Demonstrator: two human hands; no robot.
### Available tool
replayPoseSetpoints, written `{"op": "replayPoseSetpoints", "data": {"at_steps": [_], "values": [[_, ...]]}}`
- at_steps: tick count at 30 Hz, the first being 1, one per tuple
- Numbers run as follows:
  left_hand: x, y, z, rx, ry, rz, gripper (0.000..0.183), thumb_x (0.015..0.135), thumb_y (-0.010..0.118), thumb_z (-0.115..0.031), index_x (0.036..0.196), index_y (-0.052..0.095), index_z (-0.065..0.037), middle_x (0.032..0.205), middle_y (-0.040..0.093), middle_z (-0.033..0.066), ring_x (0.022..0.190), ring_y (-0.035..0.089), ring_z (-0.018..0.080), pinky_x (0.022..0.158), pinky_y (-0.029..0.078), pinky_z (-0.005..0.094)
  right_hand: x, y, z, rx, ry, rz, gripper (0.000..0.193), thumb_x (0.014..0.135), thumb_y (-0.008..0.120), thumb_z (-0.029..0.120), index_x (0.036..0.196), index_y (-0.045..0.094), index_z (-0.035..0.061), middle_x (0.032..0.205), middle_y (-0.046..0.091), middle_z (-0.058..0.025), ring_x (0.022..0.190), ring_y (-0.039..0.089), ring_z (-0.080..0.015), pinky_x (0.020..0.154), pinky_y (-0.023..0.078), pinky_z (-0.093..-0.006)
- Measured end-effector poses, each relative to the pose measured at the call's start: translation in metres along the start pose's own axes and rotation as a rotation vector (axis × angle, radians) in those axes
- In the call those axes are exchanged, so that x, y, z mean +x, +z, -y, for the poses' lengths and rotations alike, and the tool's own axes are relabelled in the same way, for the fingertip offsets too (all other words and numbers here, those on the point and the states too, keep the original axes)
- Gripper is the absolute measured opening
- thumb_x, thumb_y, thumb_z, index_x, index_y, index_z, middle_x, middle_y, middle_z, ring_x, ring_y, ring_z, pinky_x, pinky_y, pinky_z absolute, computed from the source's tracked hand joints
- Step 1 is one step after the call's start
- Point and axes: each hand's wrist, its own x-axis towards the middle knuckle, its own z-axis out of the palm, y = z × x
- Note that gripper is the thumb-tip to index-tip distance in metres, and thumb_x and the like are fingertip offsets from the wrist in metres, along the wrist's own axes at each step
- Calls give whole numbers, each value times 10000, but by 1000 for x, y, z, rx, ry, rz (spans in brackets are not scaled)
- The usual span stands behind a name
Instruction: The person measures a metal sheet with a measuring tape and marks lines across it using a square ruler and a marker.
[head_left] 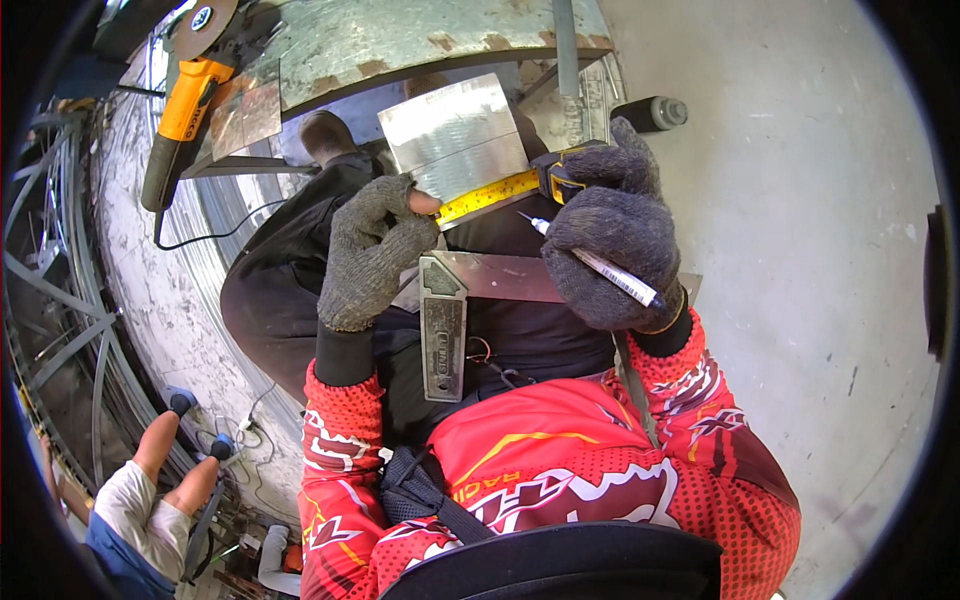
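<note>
A shiny silver metal piece (455, 135), bent along one line, rests in front of me against my knees. Along its near edge runs the yellow blade of a tape measure (490, 198). My left hand (372, 250), in a grey knit glove with the thumb tip bare, pinches the blade's end at the piece's near left corner. The gloved right hand (622, 235) grips the black and yellow tape case near the right corner, and also holds a white pen (612, 272), tip pointing left. A try square (442, 335) lies across my lap, its blade partly under the right hand.
An orange angle grinder (190, 105) sits at the far left with its cord trailing. A worn metal table (400, 30) stands ahead. A dark cylinder (650, 115) lies on the floor at right. Metal frames (75, 300) and another person's legs (175, 465) are at left.
</note>
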Motion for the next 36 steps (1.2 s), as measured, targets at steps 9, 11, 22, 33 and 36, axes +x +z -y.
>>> {"op": "replayPoseSetpoints", "data": {"at_steps": [9, 11, 22, 33, 36], "values": [[1, -2, 3, 70, 11, 6, 203, 883, 704, 32, 1078, 680, -15, 960, 671, 51, 834, 668, 148, 758, 542, 284, 2, 2, 2, -122, -91, 8, 159, 756, 791, 78, 738, 674, 183, 789, 686, -13, 1040, 695, -305, 1204, 298, -581], [2, 1, 2, 60, 33, -41, 250, 855, 717, 74, 1091, 688, -2, 877, 692, 25, 776, 642, 85, 713, 518, 241, -1, 7, 0, -67, -121, -70, 156, 769, 784, 85, 737, 673, 190, 790, 680, -4, 1044, 693, -302, 1203, 297, -589], [0, -5, 11, 87, 66, -28, 310, 851, 742, 75, 1142, 672, -5, 941, 719, 46, 818, 670, 93, 731, 543, 248, -1, 5, 0, -71, -107, -70, 128, 777, 792, 144, 757, 684, 212, 803, 667, 32, 1094, 682, -284, 1191, 300, -629], [0, -4, 10, 119, 94, -32, 349, 858, 737, 81, 1187, 658, -2, 986, 720, 51, 848, 678, 103, 750, 556, 253, -3, 6, -2, -88, -143, -70, 115, 779, 795, 167, 779, 693, 220, 819, 668, 28, 1117, 679, -288, 1182, 295, -662], [-1, -4, 11, 96, 86, -57, 359, 857, 739, 77, 1197, 654, 3, 993, 721, 52, 843, 681, 104, 746, 559, 257, -2, 6, 0, -53, -107, -70, 113, 781, 794, 167, 782, 692, 216, 819, 665, 25, 1121, 677, -288, 1181, 295, -664]]}}
